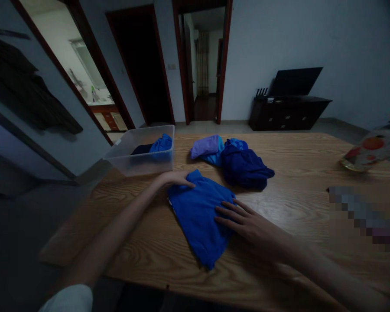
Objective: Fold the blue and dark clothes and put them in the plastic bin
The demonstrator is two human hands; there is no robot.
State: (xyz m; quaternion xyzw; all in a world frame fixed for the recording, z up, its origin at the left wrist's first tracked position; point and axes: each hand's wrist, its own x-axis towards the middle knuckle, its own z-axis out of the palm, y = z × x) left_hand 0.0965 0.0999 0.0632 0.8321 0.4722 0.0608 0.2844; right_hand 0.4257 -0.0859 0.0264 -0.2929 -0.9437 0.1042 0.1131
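A bright blue cloth (198, 216) lies folded flat on the wooden table (295, 173) in front of me. My left hand (175, 178) rests on its far left corner, fingers stretched out flat. My right hand (243, 219) lies flat on its right edge with the fingers spread. Just beyond the cloth sits a heap of clothes: a dark blue piece (245, 169), a lilac piece (205, 146) and a light blue piece (216, 157) under them.
A clear plastic bin (139, 151) stands at the table's far left corner with blue and dark clothes (160, 144) inside. A patterned plate-like object (372, 151) sits at the right edge. A dark cabinet (287, 112) stands by the back wall, beside open doorways.
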